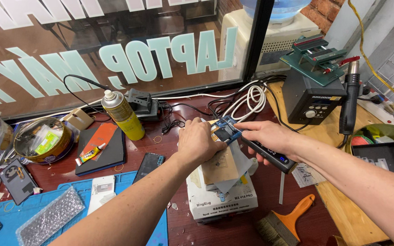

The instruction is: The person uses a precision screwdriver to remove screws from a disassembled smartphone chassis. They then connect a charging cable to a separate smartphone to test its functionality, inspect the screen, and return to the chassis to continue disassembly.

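Starting at the far left of my bench there's a round tin (42,142) full of odds and ends, then a blue work mat (76,191) with a strip of bubble wrap (50,219) and a white phone back (102,189) on it. Next over is a black pad (102,152) with a small glue tube (89,155) lying on top, and a yellow spray can (123,115) standing upright just behind it. A dark phone (148,165) lies flat beside the mat.

Middle of the view: my left hand (200,143) is pressed down on the small circuit board (225,133), fingers curled together over its near edge, pinning it to the pad on top of the white heater box (222,198). My right hand (270,136) is wrapped around a black pen-style iron (270,155), forefinger stretched along it, tip touching the board.

If you ask me, the trick here is keeping the left hand dead still and clear of the hot tip, holding the tip low and letting heat do the work, not force.

Further right: an orange-handled brush (286,223), a soldering station (313,98) with a green jig (315,57) on it, a hot-air handle (349,102), and a black tray (384,157).
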Demonstrator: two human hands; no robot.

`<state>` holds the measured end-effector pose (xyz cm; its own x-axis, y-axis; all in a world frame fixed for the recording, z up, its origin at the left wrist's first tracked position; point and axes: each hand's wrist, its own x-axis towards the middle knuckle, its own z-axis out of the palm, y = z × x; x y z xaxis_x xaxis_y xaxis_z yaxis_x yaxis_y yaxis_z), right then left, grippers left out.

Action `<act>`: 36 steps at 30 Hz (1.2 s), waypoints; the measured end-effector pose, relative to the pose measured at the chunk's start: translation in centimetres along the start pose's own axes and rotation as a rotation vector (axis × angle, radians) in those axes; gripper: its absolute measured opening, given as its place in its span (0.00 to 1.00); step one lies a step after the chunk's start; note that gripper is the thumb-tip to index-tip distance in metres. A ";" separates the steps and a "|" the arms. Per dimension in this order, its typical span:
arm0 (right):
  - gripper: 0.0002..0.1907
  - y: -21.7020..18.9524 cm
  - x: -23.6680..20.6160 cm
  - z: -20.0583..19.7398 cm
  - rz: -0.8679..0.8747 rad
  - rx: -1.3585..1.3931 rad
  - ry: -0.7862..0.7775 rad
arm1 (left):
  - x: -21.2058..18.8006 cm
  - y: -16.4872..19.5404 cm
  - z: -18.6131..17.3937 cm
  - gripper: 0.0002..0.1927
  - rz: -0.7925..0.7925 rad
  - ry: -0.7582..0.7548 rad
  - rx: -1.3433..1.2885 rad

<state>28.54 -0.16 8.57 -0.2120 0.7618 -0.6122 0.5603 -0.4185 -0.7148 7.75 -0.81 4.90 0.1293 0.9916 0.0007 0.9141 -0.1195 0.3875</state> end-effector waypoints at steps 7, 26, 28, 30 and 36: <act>0.27 -0.4 -0.3 0.4 0.007 0.027 -0.020 | -0.1 0.0 -0.1 0.30 0.013 0.002 -0.040; 0.27 -1.4 -0.7 1.1 0.053 -0.018 -0.055 | -0.3 0.0 -0.5 0.30 0.030 -0.022 -0.072; 0.27 -1.3 -0.6 1.1 0.044 -0.028 -0.078 | -0.3 0.0 -0.6 0.30 0.027 -0.033 -0.060; 0.27 -1.3 -0.6 1.1 0.054 -0.003 -0.056 | -0.3 0.0 -0.6 0.29 0.028 -0.036 -0.071; 0.27 -1.3 -0.9 1.1 0.059 -0.002 -0.040 | -0.3 0.1 -0.7 0.29 0.024 -0.044 -0.073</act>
<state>27.10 -0.87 9.66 -0.2101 0.7158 -0.6659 0.5747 -0.4606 -0.6765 7.59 -1.07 5.56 0.1692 0.9852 -0.0286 0.8801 -0.1380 0.4542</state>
